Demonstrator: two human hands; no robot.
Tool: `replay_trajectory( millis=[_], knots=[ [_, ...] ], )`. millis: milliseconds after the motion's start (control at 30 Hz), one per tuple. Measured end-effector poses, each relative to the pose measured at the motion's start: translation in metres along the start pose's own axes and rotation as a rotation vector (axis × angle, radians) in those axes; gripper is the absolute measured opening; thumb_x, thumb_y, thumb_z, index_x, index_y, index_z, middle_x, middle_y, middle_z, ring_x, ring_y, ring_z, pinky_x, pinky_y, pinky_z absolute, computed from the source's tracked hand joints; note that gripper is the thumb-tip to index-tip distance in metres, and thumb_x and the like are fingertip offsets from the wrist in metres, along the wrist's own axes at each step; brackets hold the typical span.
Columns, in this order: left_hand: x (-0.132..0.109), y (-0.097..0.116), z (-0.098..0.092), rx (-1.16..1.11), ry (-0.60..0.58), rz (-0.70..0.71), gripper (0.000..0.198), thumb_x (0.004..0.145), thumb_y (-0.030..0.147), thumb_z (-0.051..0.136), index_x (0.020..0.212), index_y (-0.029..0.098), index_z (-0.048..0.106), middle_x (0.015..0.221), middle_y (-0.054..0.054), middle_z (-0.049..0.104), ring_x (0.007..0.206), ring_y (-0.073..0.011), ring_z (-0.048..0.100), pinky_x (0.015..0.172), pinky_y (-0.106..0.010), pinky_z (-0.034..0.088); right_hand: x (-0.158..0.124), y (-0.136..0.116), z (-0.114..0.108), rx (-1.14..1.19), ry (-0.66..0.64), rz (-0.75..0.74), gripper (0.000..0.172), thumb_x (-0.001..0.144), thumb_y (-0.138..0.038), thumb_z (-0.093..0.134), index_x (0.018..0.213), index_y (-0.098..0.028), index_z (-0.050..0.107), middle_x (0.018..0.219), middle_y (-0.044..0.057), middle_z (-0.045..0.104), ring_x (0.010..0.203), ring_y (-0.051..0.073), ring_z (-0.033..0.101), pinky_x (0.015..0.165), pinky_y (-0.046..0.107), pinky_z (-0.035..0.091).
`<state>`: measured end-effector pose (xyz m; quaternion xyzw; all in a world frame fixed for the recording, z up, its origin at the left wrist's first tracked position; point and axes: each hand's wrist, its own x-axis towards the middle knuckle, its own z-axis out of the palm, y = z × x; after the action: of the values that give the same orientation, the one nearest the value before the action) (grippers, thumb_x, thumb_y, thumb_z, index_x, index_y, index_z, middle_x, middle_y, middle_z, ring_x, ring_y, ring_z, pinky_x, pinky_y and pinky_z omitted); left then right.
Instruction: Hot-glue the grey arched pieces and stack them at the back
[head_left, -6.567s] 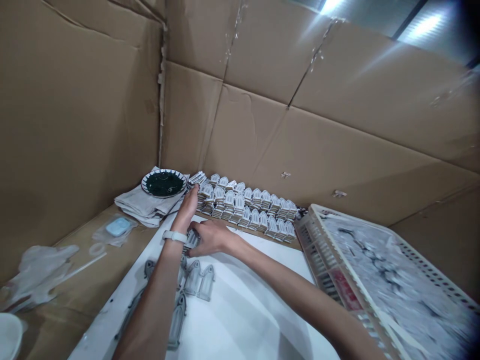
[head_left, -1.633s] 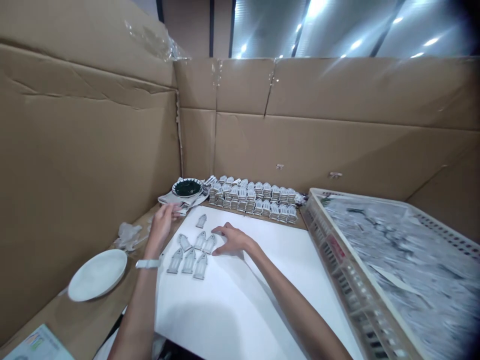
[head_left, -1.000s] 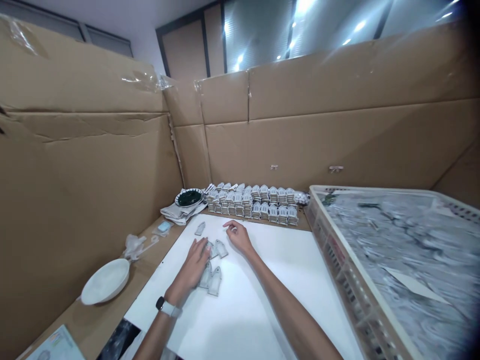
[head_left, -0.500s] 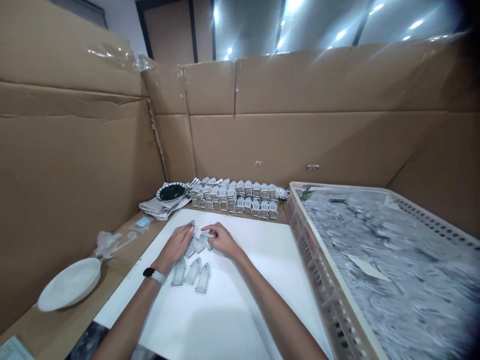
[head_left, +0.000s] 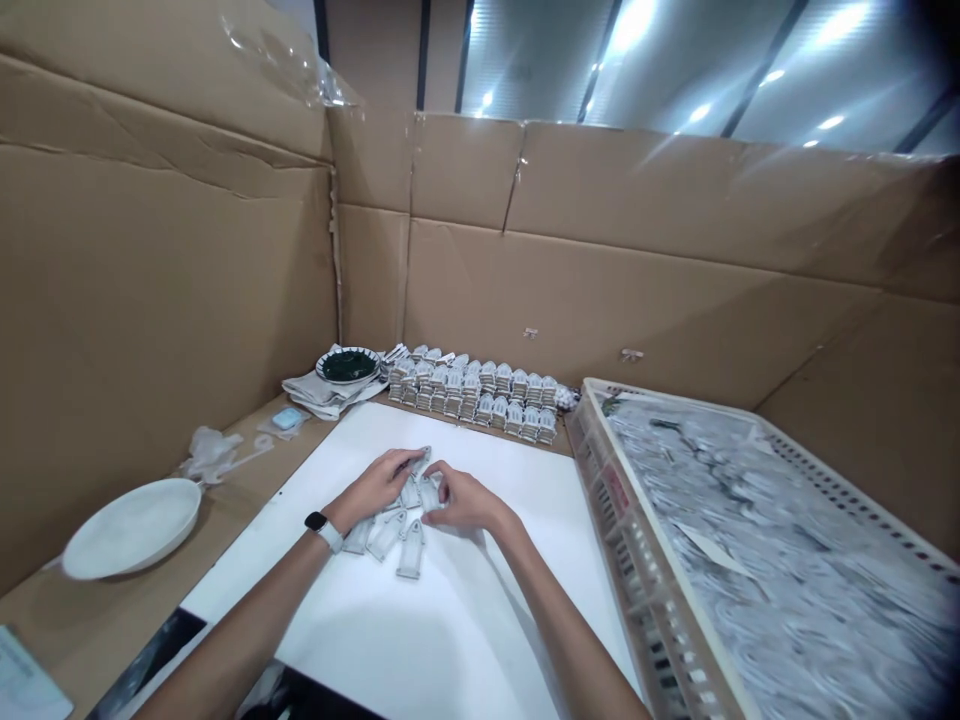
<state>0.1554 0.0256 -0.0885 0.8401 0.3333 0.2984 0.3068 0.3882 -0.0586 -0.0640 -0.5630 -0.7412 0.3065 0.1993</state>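
Several translucent, pointed tag-like pieces (head_left: 410, 552) lie on the white board (head_left: 450, 620). My left hand (head_left: 384, 482), with a watch at the wrist, is closed on one such piece (head_left: 424, 456) that sticks out past its fingertips. To its right, my right hand (head_left: 463, 500) has thumb and forefinger apart, curved around the right side of the small cluster. A piece (head_left: 430, 492) lies between those fingers; whether they grip it cannot be made out. The lower pieces lie just below both hands, partly overlapping.
Stacked pieces (head_left: 487, 395) line the board's back edge. A large crate (head_left: 637, 530) of similar pieces stands at the right. A dark-filled plate (head_left: 347, 366) on cloths is at the back left, a white bowl (head_left: 133, 528) at the left. Cardboard walls surround the board.
The view has turned and tilted. My right hand has come lower over the cluster, its thumb now beside the lower pieces. My left hand still holds its piece.
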Motion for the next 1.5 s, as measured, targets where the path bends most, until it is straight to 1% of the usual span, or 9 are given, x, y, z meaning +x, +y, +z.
replay_trajectory(
  millis=[167, 333, 467, 600, 700, 833, 1033, 1200, 1500],
  knots=[
    [0.0, 0.009, 0.003, -0.055, -0.039, 0.019, 0.05, 0.11, 0.049, 0.049, 0.147, 0.026, 0.073, 0.151, -0.008, 0.074, 0.141, -0.0291, 0.069, 0.126, -0.045, 0.054, -0.018, 0.001, 0.001, 0.039, 0.041, 0.004, 0.046, 0.101, -0.045, 0.081, 0.137, -0.02, 0.067, 0.104, 0.002, 0.071, 0.085, 0.02, 0.069, 0.081, 0.04, 0.061],
    [-0.002, 0.018, -0.011, -0.055, 0.07, 0.009, 0.05, 0.112, 0.049, 0.046, 0.147, 0.024, 0.072, 0.152, -0.01, 0.072, 0.144, -0.0296, 0.066, 0.13, -0.047, 0.049, -0.022, -0.003, -0.003, 0.043, 0.049, 0.006, 0.052, 0.089, -0.04, 0.092, 0.133, -0.021, 0.071, 0.094, -0.001, 0.067, 0.082, 0.02, 0.066, 0.081, 0.039, 0.058],
    [-0.005, 0.018, -0.021, -0.052, 0.137, 0.009, 0.048, 0.114, 0.047, 0.044, 0.147, 0.023, 0.07, 0.148, -0.011, 0.073, 0.14, -0.0277, 0.068, 0.127, -0.046, 0.051, -0.027, -0.003, -0.004, 0.042, 0.093, 0.01, 0.062, 0.074, -0.031, 0.101, 0.13, -0.024, 0.074, 0.1, -0.001, 0.063, 0.087, 0.021, 0.064, 0.087, 0.038, 0.056],
    [-0.006, 0.013, -0.022, -0.033, 0.125, 0.023, 0.046, 0.115, 0.046, 0.044, 0.141, 0.024, 0.073, 0.144, -0.01, 0.075, 0.137, -0.0275, 0.069, 0.126, -0.045, 0.05, -0.033, 0.002, -0.006, 0.057, 0.103, 0.012, 0.061, 0.076, -0.029, 0.098, 0.133, -0.026, 0.075, 0.107, 0.001, 0.061, 0.084, 0.019, 0.064, 0.087, 0.036, 0.057],
    [-0.004, 0.013, -0.018, -0.009, 0.046, 0.072, 0.045, 0.115, 0.048, 0.046, 0.14, 0.027, 0.076, 0.142, -0.007, 0.077, 0.139, -0.027, 0.066, 0.126, -0.044, 0.049, -0.036, 0.007, -0.009, 0.062, 0.097, 0.024, 0.064, 0.077, -0.031, 0.098, 0.136, -0.025, 0.076, 0.108, 0.002, 0.061, 0.083, 0.019, 0.065, 0.089, 0.037, 0.058],
    [-0.001, 0.013, -0.011, 0.034, -0.048, 0.134, 0.044, 0.114, 0.057, 0.049, 0.125, 0.034, 0.085, 0.14, -0.001, 0.08, 0.141, -0.0287, 0.065, 0.125, -0.045, 0.047, -0.041, 0.012, -0.014, 0.063, 0.085, 0.046, 0.075, 0.077, -0.034, 0.099, 0.146, -0.026, 0.071, 0.109, 0.002, 0.062, 0.081, 0.019, 0.064, 0.088, 0.037, 0.058],
    [0.002, 0.001, -0.01, 0.103, -0.023, 0.115, 0.053, 0.114, 0.065, 0.045, 0.123, 0.033, 0.086, 0.141, -0.001, 0.079, 0.142, -0.0315, 0.062, 0.126, -0.049, 0.045, -0.045, 0.014, -0.016, 0.063, 0.079, 0.075, 0.074, 0.074, -0.038, 0.101, 0.142, -0.026, 0.073, 0.108, 0.002, 0.064, 0.083, 0.02, 0.063, 0.087, 0.038, 0.058],
    [0.004, -0.008, -0.012, 0.15, 0.015, 0.093, 0.058, 0.115, 0.065, 0.042, 0.123, 0.029, 0.086, 0.14, -0.004, 0.08, 0.141, -0.0336, 0.061, 0.125, -0.052, 0.044, -0.05, 0.016, -0.013, 0.062, 0.091, 0.095, 0.083, 0.075, -0.039, 0.1, 0.15, -0.026, 0.067, 0.111, 0.002, 0.064, 0.082, 0.02, 0.062, 0.086, 0.038, 0.058],
    [0.001, 0.008, -0.02, 0.187, -0.013, 0.116, 0.059, 0.118, 0.059, 0.036, 0.123, 0.027, 0.085, 0.132, -0.005, 0.081, 0.128, -0.0298, 0.065, 0.118, -0.047, 0.048, -0.036, 0.01, -0.027, -0.001, 0.138, 0.081, 0.072, 0.07, -0.048, 0.103, 0.132, -0.021, 0.078, 0.108, 0.005, 0.069, 0.086, 0.022, 0.067, 0.088, 0.039, 0.059]
  ],
)
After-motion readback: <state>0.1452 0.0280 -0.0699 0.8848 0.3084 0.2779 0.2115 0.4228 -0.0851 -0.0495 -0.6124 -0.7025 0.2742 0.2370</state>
